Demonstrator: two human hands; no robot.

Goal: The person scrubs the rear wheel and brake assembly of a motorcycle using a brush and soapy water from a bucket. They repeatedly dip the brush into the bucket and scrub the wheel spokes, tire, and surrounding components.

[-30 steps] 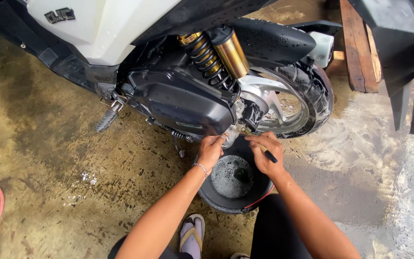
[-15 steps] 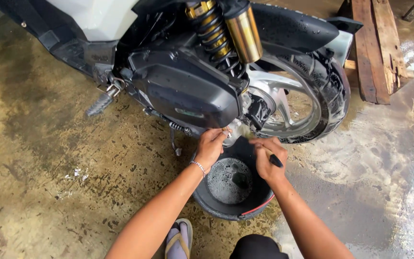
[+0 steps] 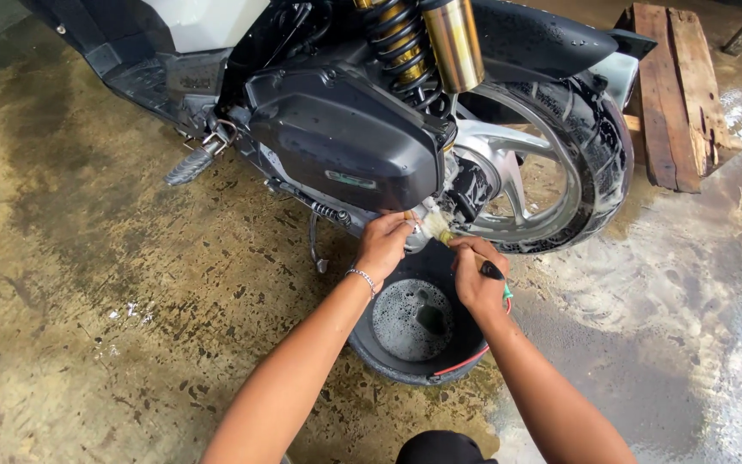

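left hand [image 3: 384, 245] curled, right hand [image 3: 477, 279] fisted, forearms extended

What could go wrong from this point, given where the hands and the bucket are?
The black bucket of soapy water sits right under both forearms, so an elbow might tip it. The left hand works close under the engine cover beside the rear wheel, where fingers could get pinched. The right hand grips a wet brush that may slip.

The concrete floor [image 3: 113, 283] is wet and blotchy, with soapy foam spread over its right side. A black bucket [image 3: 371, 348] of sudsy water sits on it just below the scooter's soapy rear tyre [image 3: 599, 163], which rests on the floor. Behind the tyre lies a wooden pallet [image 3: 672, 94].
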